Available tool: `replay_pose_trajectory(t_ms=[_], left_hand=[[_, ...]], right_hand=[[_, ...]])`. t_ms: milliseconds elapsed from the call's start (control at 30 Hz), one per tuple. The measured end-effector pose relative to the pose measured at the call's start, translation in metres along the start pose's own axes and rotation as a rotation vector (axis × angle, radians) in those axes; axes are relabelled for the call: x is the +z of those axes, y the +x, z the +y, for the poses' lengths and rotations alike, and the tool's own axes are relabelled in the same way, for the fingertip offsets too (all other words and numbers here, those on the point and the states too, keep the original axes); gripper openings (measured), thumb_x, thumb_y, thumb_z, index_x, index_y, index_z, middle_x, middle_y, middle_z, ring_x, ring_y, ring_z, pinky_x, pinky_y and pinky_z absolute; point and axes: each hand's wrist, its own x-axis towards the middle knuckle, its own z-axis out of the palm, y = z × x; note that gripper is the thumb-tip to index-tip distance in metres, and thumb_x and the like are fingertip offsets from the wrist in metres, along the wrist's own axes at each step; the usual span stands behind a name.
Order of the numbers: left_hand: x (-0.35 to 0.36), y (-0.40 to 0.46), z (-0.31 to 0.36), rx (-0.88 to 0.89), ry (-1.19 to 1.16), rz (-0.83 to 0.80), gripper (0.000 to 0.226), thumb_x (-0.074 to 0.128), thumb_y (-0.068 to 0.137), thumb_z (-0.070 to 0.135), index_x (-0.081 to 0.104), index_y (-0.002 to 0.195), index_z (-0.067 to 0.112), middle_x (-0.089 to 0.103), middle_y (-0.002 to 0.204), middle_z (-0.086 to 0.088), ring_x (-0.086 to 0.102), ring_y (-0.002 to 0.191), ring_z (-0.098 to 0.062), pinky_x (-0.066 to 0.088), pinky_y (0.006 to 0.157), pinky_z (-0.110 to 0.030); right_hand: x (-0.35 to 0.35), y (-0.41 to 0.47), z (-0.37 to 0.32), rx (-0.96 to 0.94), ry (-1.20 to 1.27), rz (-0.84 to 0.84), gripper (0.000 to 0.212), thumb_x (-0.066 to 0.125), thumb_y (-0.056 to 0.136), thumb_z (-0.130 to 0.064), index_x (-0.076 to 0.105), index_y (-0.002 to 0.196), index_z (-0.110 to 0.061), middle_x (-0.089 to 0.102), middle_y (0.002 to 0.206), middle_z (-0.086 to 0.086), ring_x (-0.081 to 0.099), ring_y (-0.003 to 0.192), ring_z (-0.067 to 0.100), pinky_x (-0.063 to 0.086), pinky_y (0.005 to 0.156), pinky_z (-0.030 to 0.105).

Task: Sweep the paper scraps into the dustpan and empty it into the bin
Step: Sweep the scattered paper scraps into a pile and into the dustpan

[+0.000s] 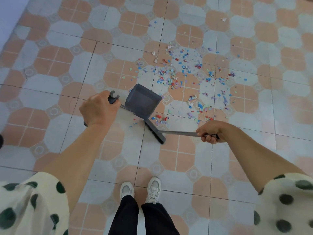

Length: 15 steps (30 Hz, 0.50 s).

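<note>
Several coloured paper scraps (186, 73) lie spread over the tiled floor ahead of me, mostly blue, red and purple. A dark grey dustpan (143, 100) stands on the floor at their left edge, its mouth facing the scraps. My left hand (99, 107) grips the top of the dustpan's long handle. My right hand (211, 132) grips the metal handle of a dark broom, whose head (155, 131) rests on the floor just below the dustpan, with a small cluster of scraps (160, 120) beside it. No bin is in view.
The floor is patterned in orange and pale grey tiles (55, 58). My feet in white shoes (140, 189) stand behind the broom. A pale wall (6, 22) shows at the far left. A dark object (1, 141) peeks in at the left edge.
</note>
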Motion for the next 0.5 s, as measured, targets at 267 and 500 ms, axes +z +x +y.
replay_pose_trajectory(t_ms=[267, 500], left_hand=[[-0.006, 0.023, 0.026, -0.032, -0.029, 0.078, 0.030, 0.060, 0.085, 0.034, 0.064, 0.083, 0.004, 0.065, 0.082, -0.022, 0.057, 0.080, -0.039, 0.035, 0.063, -0.035], [-0.010, 0.037, 0.028, -0.109, -0.077, 0.117, 0.033, 0.061, 0.086, 0.038, 0.066, 0.086, 0.006, 0.065, 0.083, -0.023, 0.057, 0.078, -0.040, 0.034, 0.064, -0.035]], right_hand=[[-0.026, -0.012, -0.007, -0.085, 0.007, 0.055, 0.040, 0.046, 0.094, -0.002, 0.049, 0.134, -0.006, 0.049, 0.063, 0.010, 0.036, 0.036, 0.008, 0.029, 0.034, 0.015], [0.034, -0.020, -0.034, -0.136, -0.040, -0.150, 0.042, 0.048, 0.094, -0.001, 0.050, 0.136, -0.004, 0.052, 0.064, 0.012, 0.038, 0.034, 0.007, 0.029, 0.033, 0.014]])
